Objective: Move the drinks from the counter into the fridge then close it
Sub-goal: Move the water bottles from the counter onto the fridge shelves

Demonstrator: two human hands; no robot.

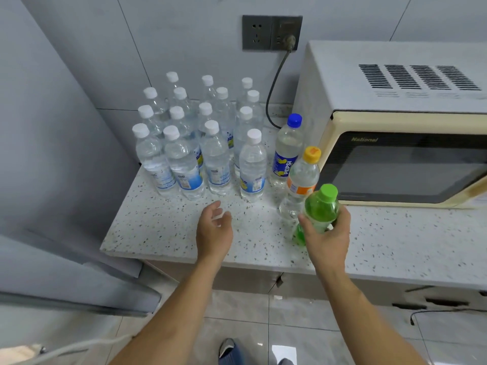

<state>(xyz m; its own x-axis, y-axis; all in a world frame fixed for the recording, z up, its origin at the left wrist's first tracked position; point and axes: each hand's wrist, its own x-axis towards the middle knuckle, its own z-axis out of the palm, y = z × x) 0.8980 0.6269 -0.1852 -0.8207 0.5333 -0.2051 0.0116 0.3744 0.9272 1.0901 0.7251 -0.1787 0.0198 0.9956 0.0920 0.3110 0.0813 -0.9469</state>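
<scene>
While the right hand (325, 234) wraps its fingers round the middle of the green bottle (320, 210), that bottle sits at the front corner of the microwave (395, 143), just beside the orange-capped bottle (301, 180) and perhaps touching it. I cannot tell whether its base is on the counter (163, 227) or just off it. The left hand (214, 227) hovers out from the microwave, fingers loosely curled and holding nothing, in front of the cluster of white-capped water bottles (200, 143).

From where I stand, the risk looks plain enough: drawing the green bottle out sideways could knock the orange-capped one, which could topple into the blue-capped Pepsi bottle (287, 151) behind it. The grey fridge door (66, 259) stands on the far side of the water bottles from the microwave, so the carry must pass that crowded group, and a low swing could clip a cap.

The green bottle's long axis runs nearly upright, cap upward and leaning slightly toward the microwave.
</scene>
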